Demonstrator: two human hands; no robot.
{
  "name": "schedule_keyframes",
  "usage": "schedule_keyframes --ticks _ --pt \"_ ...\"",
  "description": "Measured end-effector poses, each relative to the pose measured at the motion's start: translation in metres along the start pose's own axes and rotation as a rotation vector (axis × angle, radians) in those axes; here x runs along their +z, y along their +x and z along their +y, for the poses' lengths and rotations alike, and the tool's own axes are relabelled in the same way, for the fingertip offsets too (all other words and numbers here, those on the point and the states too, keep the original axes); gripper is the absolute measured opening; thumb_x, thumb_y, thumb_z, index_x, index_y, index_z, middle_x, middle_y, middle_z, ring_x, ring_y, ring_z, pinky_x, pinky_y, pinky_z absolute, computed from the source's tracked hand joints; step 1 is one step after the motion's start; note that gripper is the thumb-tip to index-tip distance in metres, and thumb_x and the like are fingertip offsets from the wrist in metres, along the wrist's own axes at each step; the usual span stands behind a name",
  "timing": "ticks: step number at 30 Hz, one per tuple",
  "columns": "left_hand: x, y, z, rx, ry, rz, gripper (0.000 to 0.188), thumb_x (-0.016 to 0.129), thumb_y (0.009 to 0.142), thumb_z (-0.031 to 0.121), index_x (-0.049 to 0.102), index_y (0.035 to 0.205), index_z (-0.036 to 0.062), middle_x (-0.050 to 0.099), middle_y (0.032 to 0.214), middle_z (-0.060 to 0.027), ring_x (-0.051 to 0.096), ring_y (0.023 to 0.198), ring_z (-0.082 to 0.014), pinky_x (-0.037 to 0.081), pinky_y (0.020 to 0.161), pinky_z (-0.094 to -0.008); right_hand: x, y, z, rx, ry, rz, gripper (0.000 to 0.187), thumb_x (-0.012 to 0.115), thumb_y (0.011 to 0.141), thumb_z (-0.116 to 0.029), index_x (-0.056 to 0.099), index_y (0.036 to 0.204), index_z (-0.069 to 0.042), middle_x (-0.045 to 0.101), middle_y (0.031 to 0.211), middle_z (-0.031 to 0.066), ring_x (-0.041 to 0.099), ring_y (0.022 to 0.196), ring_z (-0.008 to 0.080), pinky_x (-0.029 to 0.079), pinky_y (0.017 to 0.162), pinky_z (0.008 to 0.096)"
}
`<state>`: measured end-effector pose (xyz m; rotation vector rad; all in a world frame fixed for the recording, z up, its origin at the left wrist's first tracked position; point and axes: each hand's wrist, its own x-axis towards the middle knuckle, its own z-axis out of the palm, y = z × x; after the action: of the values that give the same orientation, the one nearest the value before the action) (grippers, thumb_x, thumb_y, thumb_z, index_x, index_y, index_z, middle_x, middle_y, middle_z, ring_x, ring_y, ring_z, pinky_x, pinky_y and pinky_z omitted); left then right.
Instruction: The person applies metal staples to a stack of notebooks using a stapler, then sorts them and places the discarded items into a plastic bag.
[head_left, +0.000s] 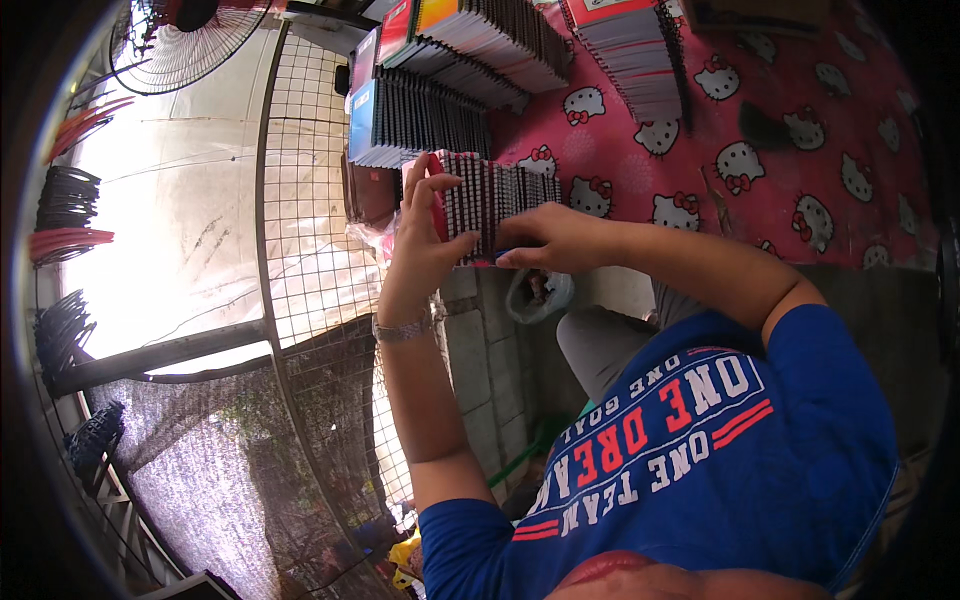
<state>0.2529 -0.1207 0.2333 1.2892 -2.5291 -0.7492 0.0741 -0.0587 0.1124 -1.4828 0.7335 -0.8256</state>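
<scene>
A row of spiral notebooks [480, 200] stands packed together at the table's near left corner, wire bindings facing up. My left hand [425, 230] grips its left end, thumb on the near side and fingers reaching over a red cover. At the near edge of the row, my right hand [555, 238] presses against the notebooks with bent fingers. A bit of blue shows between its thumb and fingers; what it belongs to is hidden.
Behind the row are stacks of blue-covered notebooks [415, 125], taller notebook stacks [490, 50] and another stack [640, 65]. A pink patterned cloth [625, 170] covers the table. A plastic bag [540, 295] hangs below its edge. Wire mesh [305, 200] and a fan [190, 45] are at left.
</scene>
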Motion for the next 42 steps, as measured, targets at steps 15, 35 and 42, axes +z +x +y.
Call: schedule_keyframes --ticks 15,35,42 --pt "0.002 0.004 0.006 0.043 0.166 -0.009 0.068 0.069 0.063 -0.001 0.049 0.126 0.0111 0.026 0.154 -0.0143 0.021 0.146 -0.0323 0.027 0.117 -0.0433 -0.003 0.002 0.016 -0.465 -0.451 0.335 0.039 0.077 0.077 -0.032 0.062 0.105 -0.01 0.058 0.101 0.0096 0.057 0.101 0.0291 0.041 0.09 0.0421" --pt "0.016 0.004 0.011 0.068 0.416 0.048 0.078 0.072 0.061 0.003 0.042 0.133 0.0135 0.024 0.151 -0.0174 0.023 0.142 -0.0401 0.031 0.113 -0.0495 -0.006 -0.002 0.014 -0.207 -0.3 0.159 0.035 0.07 0.084 -0.036 0.065 0.104 -0.008 0.064 0.094 0.014 0.064 0.09 0.0297 0.048 0.082 0.0427" --pt "0.017 0.004 0.007 0.054 0.471 0.04 0.079 0.072 0.06 0.007 0.041 0.133 0.0135 0.023 0.15 -0.0182 0.024 0.141 -0.0413 0.03 0.113 -0.0502 -0.016 -0.002 0.001 -0.304 -0.474 0.198 0.035 0.065 0.088 -0.038 0.065 0.102 -0.007 0.067 0.087 0.0155 0.066 0.087 0.0331 0.049 0.079 0.0436"
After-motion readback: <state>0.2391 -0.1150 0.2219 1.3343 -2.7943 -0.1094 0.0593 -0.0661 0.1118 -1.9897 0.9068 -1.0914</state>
